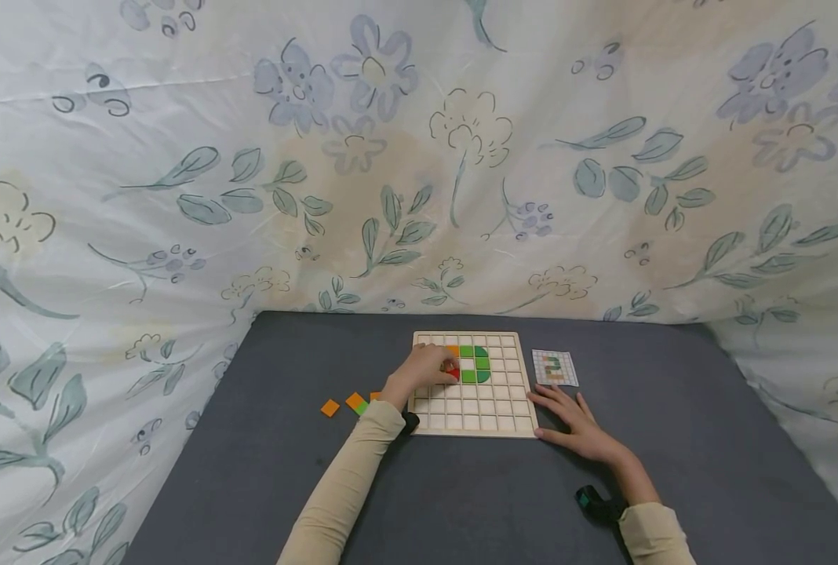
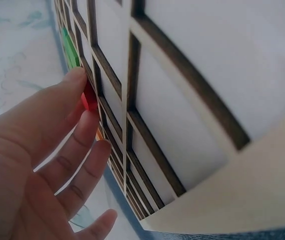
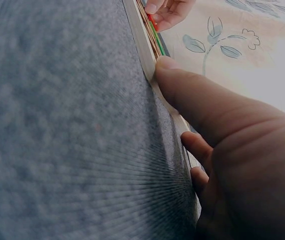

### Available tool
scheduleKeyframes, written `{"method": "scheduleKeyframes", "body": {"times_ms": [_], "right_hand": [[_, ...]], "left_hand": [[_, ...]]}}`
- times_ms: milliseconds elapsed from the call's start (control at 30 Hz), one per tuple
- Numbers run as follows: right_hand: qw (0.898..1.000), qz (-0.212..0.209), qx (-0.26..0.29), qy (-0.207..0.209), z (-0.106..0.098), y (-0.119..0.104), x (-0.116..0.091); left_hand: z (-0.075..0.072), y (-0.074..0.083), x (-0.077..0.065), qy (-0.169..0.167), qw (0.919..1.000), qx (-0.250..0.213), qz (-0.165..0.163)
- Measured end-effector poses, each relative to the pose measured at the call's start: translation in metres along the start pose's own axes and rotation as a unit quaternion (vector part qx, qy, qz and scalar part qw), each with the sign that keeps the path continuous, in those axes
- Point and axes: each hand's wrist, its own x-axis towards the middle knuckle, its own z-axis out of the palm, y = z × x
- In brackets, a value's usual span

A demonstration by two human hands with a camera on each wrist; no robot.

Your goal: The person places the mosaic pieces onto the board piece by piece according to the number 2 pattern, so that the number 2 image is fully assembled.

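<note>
A wooden grid board of square cells lies flat on the dark table. My left hand reaches over its left part, and thumb and index finger pinch a red tile at the grid. Just right of those fingertips, several green tiles, two with rounded corners, sit in cells around a bare white one. An orange tile shows above the fingers; the hand covers cells further left. With fingers spread, my right hand rests at the board's lower right edge, thumb by the corner.
Left of the board lie loose tiles: an orange one, an orange and green group, and another orange one partly behind the left wrist. A printed card with a coloured grid pattern lies right of the board. Floral cloth hangs behind the table.
</note>
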Motion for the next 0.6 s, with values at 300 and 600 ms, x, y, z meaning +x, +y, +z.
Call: {"method": "scheduleKeyframes", "body": {"times_ms": [300,600], "right_hand": [[1.0,0.004,0.0,-0.001,-0.0002,0.0001,0.0001],[1.0,0.006,0.002,-0.002,-0.0016,-0.0012,0.0012]], "left_hand": [[0.0005,0.0029,-0.0007,-0.004,1.0,-0.004,0.003],[0.0002,0.002,-0.0006,0.0,1.0,0.0,0.005]]}}
